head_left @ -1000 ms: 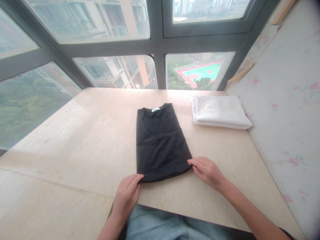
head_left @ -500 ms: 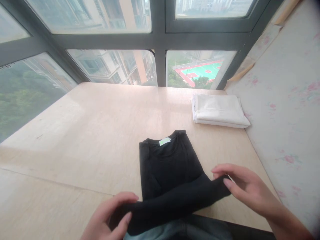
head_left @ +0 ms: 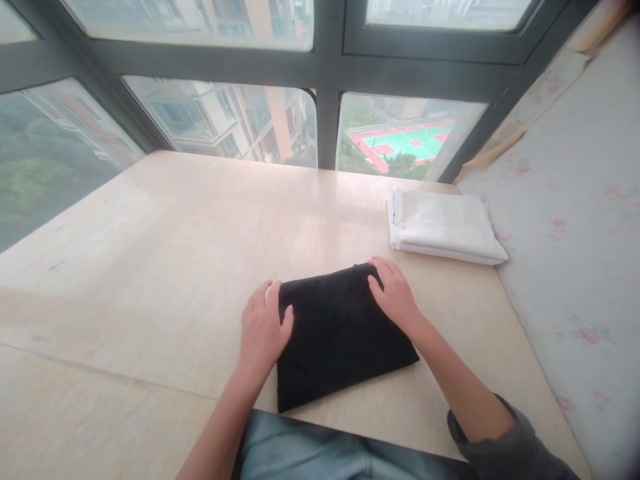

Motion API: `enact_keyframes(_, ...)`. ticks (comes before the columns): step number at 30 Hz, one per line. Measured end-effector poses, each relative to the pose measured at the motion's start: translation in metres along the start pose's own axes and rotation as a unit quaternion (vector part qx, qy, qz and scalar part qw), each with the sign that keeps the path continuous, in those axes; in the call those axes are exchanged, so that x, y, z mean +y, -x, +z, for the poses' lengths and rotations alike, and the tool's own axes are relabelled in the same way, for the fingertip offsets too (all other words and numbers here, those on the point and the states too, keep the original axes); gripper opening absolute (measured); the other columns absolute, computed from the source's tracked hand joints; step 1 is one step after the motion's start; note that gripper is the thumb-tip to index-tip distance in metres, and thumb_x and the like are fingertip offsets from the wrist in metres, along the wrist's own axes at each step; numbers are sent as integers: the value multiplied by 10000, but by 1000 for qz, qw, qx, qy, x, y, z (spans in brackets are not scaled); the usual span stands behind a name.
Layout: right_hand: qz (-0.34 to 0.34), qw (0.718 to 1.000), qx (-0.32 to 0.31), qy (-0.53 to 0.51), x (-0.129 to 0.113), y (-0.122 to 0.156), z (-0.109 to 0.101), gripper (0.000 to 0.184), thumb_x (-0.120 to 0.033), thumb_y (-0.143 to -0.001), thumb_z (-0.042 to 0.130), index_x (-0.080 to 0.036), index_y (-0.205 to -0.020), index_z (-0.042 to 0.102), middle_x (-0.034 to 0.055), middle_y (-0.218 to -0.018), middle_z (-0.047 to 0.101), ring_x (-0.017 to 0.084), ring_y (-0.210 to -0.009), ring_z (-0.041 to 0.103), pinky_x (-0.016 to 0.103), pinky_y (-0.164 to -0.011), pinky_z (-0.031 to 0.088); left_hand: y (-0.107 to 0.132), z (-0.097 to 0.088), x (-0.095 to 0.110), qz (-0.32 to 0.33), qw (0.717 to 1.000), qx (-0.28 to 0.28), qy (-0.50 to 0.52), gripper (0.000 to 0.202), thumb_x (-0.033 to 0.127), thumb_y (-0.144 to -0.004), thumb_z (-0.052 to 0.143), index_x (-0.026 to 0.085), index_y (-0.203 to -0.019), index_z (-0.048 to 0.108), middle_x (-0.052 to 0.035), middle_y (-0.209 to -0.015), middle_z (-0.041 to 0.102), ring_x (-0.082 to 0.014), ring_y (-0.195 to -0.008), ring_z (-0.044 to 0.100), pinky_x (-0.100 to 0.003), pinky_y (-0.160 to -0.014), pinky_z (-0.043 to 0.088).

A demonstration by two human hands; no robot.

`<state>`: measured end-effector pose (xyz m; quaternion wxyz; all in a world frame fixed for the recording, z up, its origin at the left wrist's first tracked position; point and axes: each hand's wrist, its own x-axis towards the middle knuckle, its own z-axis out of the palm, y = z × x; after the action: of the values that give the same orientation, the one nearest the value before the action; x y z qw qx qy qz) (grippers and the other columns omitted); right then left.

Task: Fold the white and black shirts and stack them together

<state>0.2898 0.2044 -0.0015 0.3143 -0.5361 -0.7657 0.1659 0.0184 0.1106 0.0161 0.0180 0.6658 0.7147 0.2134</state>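
A black shirt [head_left: 335, 333] lies folded into a flat block, its neckline and label now covered by the upper layer. At its far left corner is my left hand [head_left: 265, 323], thumb on top of the cloth and fingers curled by the edge. My right hand [head_left: 395, 293] holds the far right corner the same way, with the fingertips along the far edge. Just how much fabric is pinched under the fingers is hidden.
The shirt rests on a pale wooden surface [head_left: 175, 267] with a seam at the left. Folded white cloth [head_left: 445, 227] sits at the back right beside a flowered wall [head_left: 560, 267]. Grey-framed windows [head_left: 327, 100] border the far side. My legs [head_left: 310, 447] are at the near edge.
Both hands have moved away from me, carrying the shirt's lower end over to the neckline. The shirt is now folded shorter, with collar and label covered. The view has shifted slightly.
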Motion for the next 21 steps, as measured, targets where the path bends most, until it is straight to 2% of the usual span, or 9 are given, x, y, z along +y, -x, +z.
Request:
enact_keyframes(3, -97, 994, -47, 28, -21, 24, 0, 416, -227, -974, 383, -196, -1329, 598, 94, -1440, 544, 240, -1380, 446, 465, -1157, 375, 22, -2, 38, 78, 996, -30, -24, 495, 273, -927, 486, 178, -1413, 502, -160, -1513, 444, -348, -1407, 386, -563, -1145, 328)
enact_keyframes(6, -145, 978, -113, 97, -31, 32, 9, 439, -258, -976, 415, -221, -1384, 572, 65, -1545, 434, 264, -1472, 309, 509, -1203, 278, 28, 11, 60, 117, 989, -78, -41, 549, 317, -930, 505, 238, -1472, 460, -106, -1602, 337, -370, -1486, 254, -628, -1197, 166)
enact_keyframes(11, -90, 973, -127, 173, -20, 20, 30, 539, -393, -992, 414, -191, -1490, 452, 104, -1615, 292, 302, -1495, 246, 571, -1210, 180, 16, 35, 57, 83, 990, -92, -73, 609, 432, -938, 499, 217, -1503, 425, -114, -1627, 278, -389, -1494, 225, -643, -1193, 138)
enact_keyframes(16, -82, 973, -123, 175, -16, 14, 34, 538, -409, -1002, 382, -191, -1489, 448, 98, -1614, 297, 290, -1497, 242, 563, -1212, 165, 8, 36, 54, 92, 987, -99, -85, 613, 448, -946, 487, 224, -1511, 411, -108, -1631, 267, -376, -1501, 213, -635, -1199, 131)
enact_keyframes(21, -65, 977, -109, 173, -17, 25, 28, 531, -405, -1005, 377, -189, -1484, 453, 99, -1608, 313, 286, -1494, 250, 562, -1214, 166, 7, 37, 52, 119, 983, -110, -81, 618, 453, -954, 474, 236, -1526, 382, -100, -1638, 249, -365, -1506, 207, -632, -1200, 138)
